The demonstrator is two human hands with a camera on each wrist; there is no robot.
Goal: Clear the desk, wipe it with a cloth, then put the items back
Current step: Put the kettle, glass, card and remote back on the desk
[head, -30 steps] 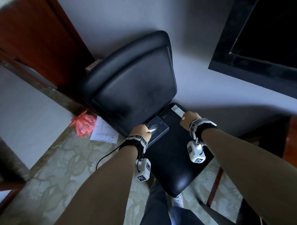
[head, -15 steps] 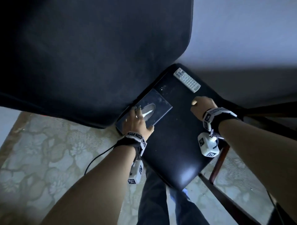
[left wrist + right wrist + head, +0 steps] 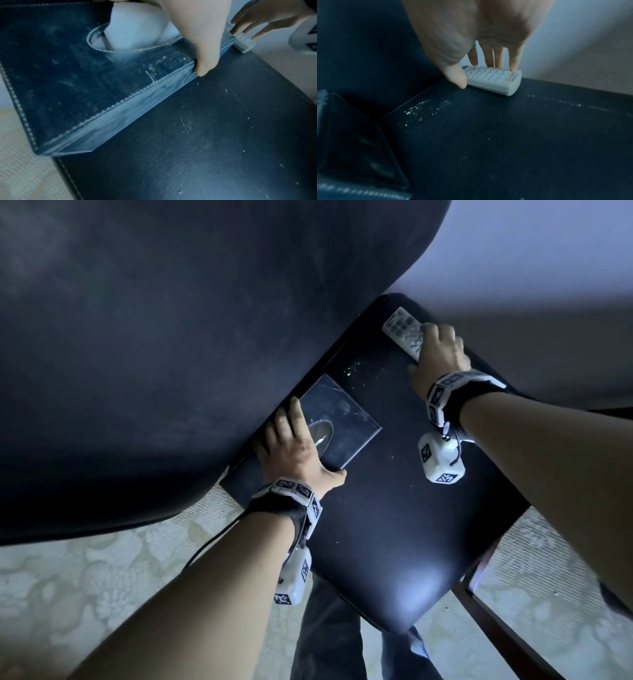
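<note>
Head view shows both hands on a black chair seat [image 3: 394, 542]. Left hand [image 3: 294, 446], at 9 o'clock on the seat, grips a dark tissue box [image 3: 346, 419], thumb clamped on its near edge. Right hand [image 3: 438, 350], at 1 o'clock, pinches a white remote [image 3: 400, 328] between thumb and fingers. Crumbs [image 3: 418, 108] lie between them.

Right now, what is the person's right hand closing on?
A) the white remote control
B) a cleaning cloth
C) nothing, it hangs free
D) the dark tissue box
A: the right hand has its thumb on one long edge and its fingers on the other of the white remote control lying on the black chair seat.
</note>
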